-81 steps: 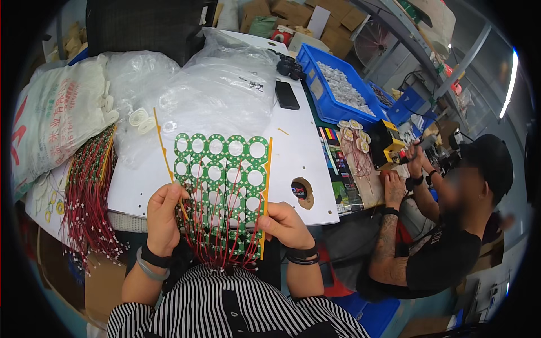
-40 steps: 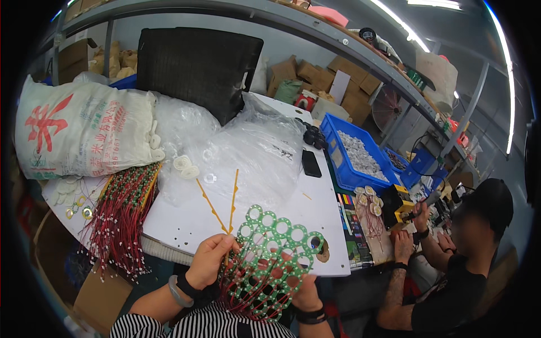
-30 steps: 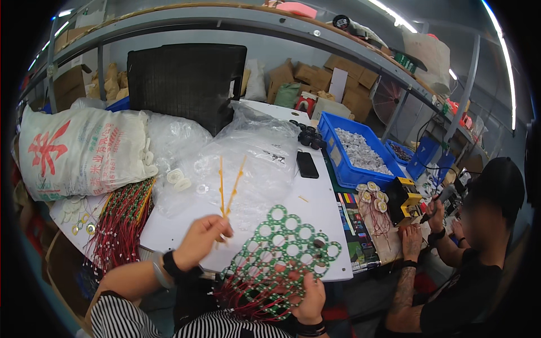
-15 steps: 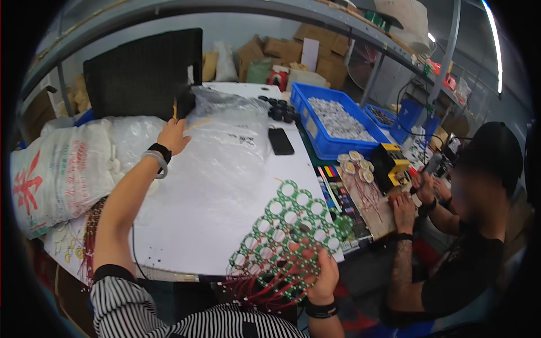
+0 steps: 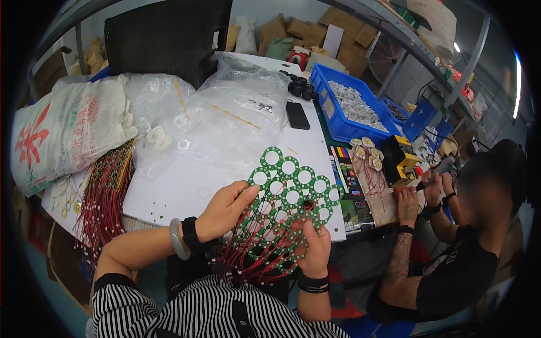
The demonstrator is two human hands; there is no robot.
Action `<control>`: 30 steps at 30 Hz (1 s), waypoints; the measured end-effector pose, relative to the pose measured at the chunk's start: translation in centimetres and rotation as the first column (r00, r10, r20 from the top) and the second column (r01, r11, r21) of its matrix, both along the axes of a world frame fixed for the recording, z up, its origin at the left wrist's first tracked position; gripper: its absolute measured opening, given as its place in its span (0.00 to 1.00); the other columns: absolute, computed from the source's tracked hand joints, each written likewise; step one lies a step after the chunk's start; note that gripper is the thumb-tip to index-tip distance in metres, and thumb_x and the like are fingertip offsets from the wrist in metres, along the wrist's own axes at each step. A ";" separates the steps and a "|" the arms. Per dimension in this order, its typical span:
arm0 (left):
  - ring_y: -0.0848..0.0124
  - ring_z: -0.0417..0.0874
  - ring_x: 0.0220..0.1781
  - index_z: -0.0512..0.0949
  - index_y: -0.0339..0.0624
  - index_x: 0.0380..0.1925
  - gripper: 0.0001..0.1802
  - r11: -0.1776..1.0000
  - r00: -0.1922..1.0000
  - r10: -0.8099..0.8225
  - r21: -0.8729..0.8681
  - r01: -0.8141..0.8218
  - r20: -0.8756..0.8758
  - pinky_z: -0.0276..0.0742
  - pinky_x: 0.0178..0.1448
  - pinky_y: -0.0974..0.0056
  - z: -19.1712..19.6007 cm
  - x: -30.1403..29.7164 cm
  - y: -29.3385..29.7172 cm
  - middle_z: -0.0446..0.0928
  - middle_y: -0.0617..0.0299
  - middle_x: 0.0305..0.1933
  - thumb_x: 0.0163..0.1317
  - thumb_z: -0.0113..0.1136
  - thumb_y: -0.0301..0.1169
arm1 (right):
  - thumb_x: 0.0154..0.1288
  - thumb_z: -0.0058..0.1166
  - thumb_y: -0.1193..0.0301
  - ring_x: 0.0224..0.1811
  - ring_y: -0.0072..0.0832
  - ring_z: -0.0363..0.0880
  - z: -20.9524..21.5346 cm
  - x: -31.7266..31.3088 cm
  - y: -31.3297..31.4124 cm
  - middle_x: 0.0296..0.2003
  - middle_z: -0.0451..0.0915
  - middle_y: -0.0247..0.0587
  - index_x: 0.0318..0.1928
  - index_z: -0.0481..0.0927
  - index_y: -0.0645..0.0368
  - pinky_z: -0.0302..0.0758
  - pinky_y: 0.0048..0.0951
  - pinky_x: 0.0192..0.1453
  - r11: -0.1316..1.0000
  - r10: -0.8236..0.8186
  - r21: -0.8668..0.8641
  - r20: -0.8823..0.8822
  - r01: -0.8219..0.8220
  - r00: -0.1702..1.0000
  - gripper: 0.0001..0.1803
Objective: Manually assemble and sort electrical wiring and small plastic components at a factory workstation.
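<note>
A panel of joined green ring-shaped circuit boards (image 5: 284,177) is held tilted over the table's near edge. Thin red wires (image 5: 239,250) with small white plugs hang from it toward my body. My left hand (image 5: 226,210) grips its left edge, thumb on top. Lower down on the right side, my right hand (image 5: 315,248) holds the same panel; some of its fingers show through the ring holes from underneath. Two narrow yellow strips (image 5: 232,115) lie on the clear plastic bags (image 5: 208,135) beyond my hands.
At left, a white woven sack (image 5: 73,129) stands beside a bundle of red-wired boards (image 5: 107,191). A black phone (image 5: 297,115) and a blue bin (image 5: 338,121) of white parts are at right. A co-worker (image 5: 451,253) works close on my right, holding a tool.
My left hand has come back from the far left, leaving a yellow strip on the bags, and has taken hold of the panel's left edge. My right hand still holds the panel.
</note>
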State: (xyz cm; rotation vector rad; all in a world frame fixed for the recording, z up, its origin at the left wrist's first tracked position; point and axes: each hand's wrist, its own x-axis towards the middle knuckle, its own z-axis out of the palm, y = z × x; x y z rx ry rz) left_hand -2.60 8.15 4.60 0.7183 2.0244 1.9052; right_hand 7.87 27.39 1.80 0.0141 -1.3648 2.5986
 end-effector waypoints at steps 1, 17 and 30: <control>0.83 0.61 0.25 0.71 0.39 0.27 0.21 0.999 0.999 0.035 0.025 -0.034 -0.029 0.61 0.29 0.73 0.2 0.7 -0.2 0.64 0.72 0.23 0.73 0.43 0.44 | 0.73 0.41 0.67 0.37 0.39 0.83 -0.1 0.1 0.2 0.41 0.80 0.49 0.47 0.73 0.67 0.84 0.32 0.32 1.000 -0.002 0.003 0.041 0.002 0.999 0.14; 0.76 0.74 0.14 0.71 0.39 0.34 0.22 0.857 0.888 0.457 0.247 -0.452 0.037 0.65 0.15 0.76 1.1 0.2 -9.3 0.75 0.62 0.20 0.73 0.39 0.47 | 0.71 0.45 0.70 0.30 0.30 0.81 -0.5 1.9 1.3 0.35 0.80 0.43 0.46 0.72 0.65 0.81 0.31 0.33 0.988 -0.056 -0.147 -0.099 0.041 0.993 0.11; 0.82 0.65 0.30 0.72 0.36 0.35 0.17 0.914 0.953 0.302 0.288 -0.286 -0.012 0.66 0.35 0.72 -2.9 3.9 -3.5 0.70 0.70 0.28 0.73 0.43 0.40 | 0.70 0.49 0.69 0.29 0.24 0.81 -0.5 -1.7 -4.9 0.33 0.81 0.42 0.42 0.73 0.65 0.80 0.23 0.27 0.969 0.053 0.243 -0.035 -0.043 0.998 0.10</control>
